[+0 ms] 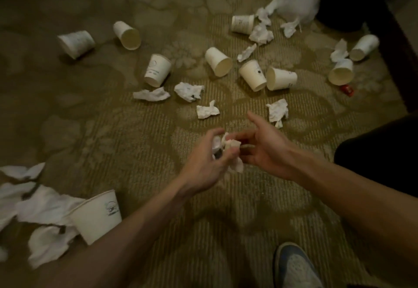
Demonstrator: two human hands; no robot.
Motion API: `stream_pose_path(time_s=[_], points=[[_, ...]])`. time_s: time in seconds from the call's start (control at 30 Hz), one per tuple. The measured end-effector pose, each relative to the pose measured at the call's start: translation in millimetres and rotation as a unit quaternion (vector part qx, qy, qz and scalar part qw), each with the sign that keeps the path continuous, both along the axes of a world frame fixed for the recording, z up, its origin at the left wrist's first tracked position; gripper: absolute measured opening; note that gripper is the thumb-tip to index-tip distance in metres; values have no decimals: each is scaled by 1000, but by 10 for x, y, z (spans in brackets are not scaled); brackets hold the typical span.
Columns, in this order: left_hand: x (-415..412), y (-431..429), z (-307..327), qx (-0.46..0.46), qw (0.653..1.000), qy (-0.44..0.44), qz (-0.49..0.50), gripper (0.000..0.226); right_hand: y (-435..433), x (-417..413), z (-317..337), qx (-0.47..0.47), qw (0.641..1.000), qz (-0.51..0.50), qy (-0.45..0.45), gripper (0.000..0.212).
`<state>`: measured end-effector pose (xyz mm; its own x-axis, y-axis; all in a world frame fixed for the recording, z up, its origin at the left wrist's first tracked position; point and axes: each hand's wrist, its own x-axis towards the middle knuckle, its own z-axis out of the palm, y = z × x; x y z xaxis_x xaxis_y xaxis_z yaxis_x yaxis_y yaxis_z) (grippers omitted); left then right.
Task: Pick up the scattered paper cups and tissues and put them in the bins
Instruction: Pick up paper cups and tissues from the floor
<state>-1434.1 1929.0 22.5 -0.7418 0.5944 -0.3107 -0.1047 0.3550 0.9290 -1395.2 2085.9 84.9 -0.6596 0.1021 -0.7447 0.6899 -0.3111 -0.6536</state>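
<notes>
My left hand (209, 163) is closed around a bunch of crumpled white tissues (228, 147) above the carpet. My right hand (260, 143) is right beside it with fingers spread, its fingertips touching the same bunch. Several white paper cups lie tipped on the carpet ahead, such as one cup (157, 70) at centre left and another cup (218, 61) in the middle. Loose tissues lie among them, the nearest tissue (207, 110) just beyond my hands and another tissue (277, 111) to the right. A cup (97, 216) and several tissues (43, 206) lie near left.
The floor is a patterned olive carpet (113, 140). My shoe (296, 267) shows at the bottom right. Dark furniture (398, 27) lines the right edge. A small red object (347, 89) lies by the right cups. A blurred white mass (296, 2) sits at upper right. No bin is visible.
</notes>
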Motion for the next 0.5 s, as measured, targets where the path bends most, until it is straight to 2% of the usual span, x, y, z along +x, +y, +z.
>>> stream_pose_path(time_s=[0.07, 0.13, 0.2, 0.27, 0.37, 0.43, 0.5], points=[[81, -149, 138, 33, 999, 11, 0, 42, -220, -28, 215, -5, 1000, 21, 8, 82], [105, -308, 264, 41, 999, 31, 11, 40, -452, -45, 382, -15, 999, 36, 2, 88], [79, -512, 383, 37, 996, 48, 65, 39, -654, -77, 479, -37, 997, 60, 7, 91], [11, -650, 445, 50, 990, 54, 119, 31, -774, -174, 472, -44, 994, 94, 20, 92], [-129, -695, 367, 62, 984, 55, 158, 33, -810, -353, 262, -49, 992, 111, 26, 94], [-257, -674, 267, 11, 987, 79, 141, 35, -735, -461, 87, -60, 992, 111, 20, 95], [-390, -652, 150, -65, 986, 111, 110, 36, -608, -581, -66, -23, 989, 147, 2, 91]])
